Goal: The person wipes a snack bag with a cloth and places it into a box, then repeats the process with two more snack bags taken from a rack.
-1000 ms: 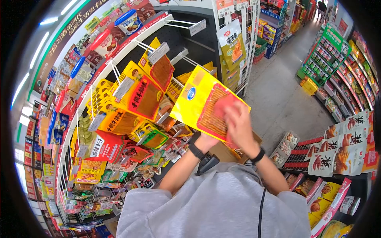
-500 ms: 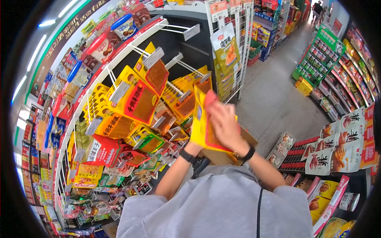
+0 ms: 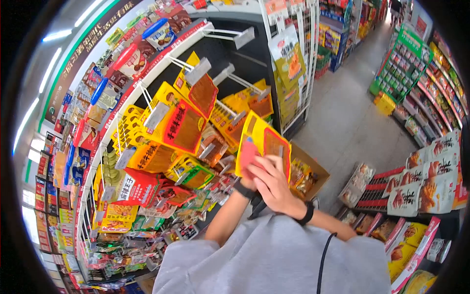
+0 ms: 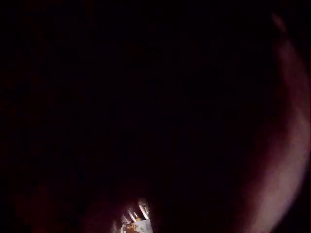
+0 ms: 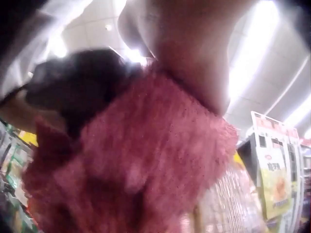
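In the head view a yellow packet point(image 3: 257, 128) with a red-framed brown window is held upright and turned at an angle before the chest. My left hand point(image 3: 248, 183) grips its lower left edge, fingers mostly hidden. My right hand point(image 3: 275, 187) holds a red cloth point(image 3: 247, 154) against the packet's left part. The right wrist view shows the cloth point(image 5: 160, 141) large and blurred beneath the fingers of my right hand point(image 5: 194, 53). The left wrist view is almost wholly dark, with a blurred strip of skin at the right.
Hanging yellow packets point(image 3: 178, 125) fill the rack hooks at the left, beside metal prongs with price tags. A cardboard box point(image 3: 319, 177) with packets stands below and right of my hands. White pouches point(image 3: 433, 174) lie at the right; a green display stand point(image 3: 404, 63) is farther back.
The packet has turned from a tilted, front-on pose through a steep angle to a more upright one. My right hand and the cloth have moved lower and to the left across it.
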{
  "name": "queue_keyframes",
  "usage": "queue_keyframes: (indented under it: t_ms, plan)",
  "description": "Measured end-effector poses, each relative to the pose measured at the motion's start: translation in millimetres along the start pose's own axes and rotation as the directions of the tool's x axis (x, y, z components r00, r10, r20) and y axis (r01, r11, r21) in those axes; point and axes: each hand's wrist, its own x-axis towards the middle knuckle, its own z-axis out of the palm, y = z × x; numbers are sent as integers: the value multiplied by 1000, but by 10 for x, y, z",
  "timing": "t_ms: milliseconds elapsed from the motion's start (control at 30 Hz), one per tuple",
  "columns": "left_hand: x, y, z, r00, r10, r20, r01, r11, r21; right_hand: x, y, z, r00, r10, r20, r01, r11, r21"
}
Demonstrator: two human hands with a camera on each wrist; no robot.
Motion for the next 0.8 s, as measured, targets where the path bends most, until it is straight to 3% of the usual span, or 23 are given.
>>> queue_keyframes:
  t_ms: [33,67,167,200,233,267,300,367,433,500,533,567,600,667,700,733,767,800]
  plan:
    - [-151,1,-77,997,-21,71,25,998,-63,79,-75,-44,999,-8,40,9,1000,-23]
    - [-146,-1,-10,1000,9,18,-9,1000,-12,228,-48,-65,997,-25,77,29,999,-45]
    - [198,-52,266,986,142,-86,-128,981,149,558,394,-136,994,23,-108,-43,981,-190]
    - [207,-143,85,995,60,-83,-56,997,49,571,549,-144,982,52,-179,-87,978,-190]
    - [250,-52,214,997,-23,-78,19,999,-51,491,592,-131,988,40,-152,-78,965,-249]
    - [149,100,340,1000,18,0,-18,986,167,377,599,-127,993,22,-114,-56,949,-311]
    - [209,92,247,988,-77,130,85,995,-55,211,538,-94,1000,-14,-17,8,950,-311]
    - [101,263,457,979,-184,90,199,955,-219,-39,218,1,995,-56,88,74,972,-224]
    - [8,285,353,987,-130,94,104,965,239,-20,223,12,991,-81,110,99,981,-166]
    - [-29,292,349,992,-111,53,87,938,334,162,490,-17,994,-2,106,26,973,-230]
    - [43,219,440,993,-114,-40,111,992,-57,285,657,-54,995,32,97,-5,964,-265]
    - [52,53,132,974,-155,-165,112,964,-243,366,817,-90,997,50,60,-33,966,-255]
    - [78,40,263,959,-83,-271,25,978,-208,416,905,-82,998,51,33,-43,976,-215]
    - [-23,135,221,961,13,-277,5,998,66,312,950,-45,998,55,39,-48,986,-162]
    - [-78,163,205,961,60,-270,-8,982,191,217,877,-17,999,24,42,-15,975,-220]
    - [-31,171,189,980,58,-188,-41,994,97,134,793,31,999,-10,50,24,959,-284]
    - [16,179,172,993,56,-105,-56,998,-3,83,731,114,995,-9,102,27,984,-175]
    - [38,79,-61,996,63,-70,-59,997,52,3,519,126,992,-54,117,83,960,-268]
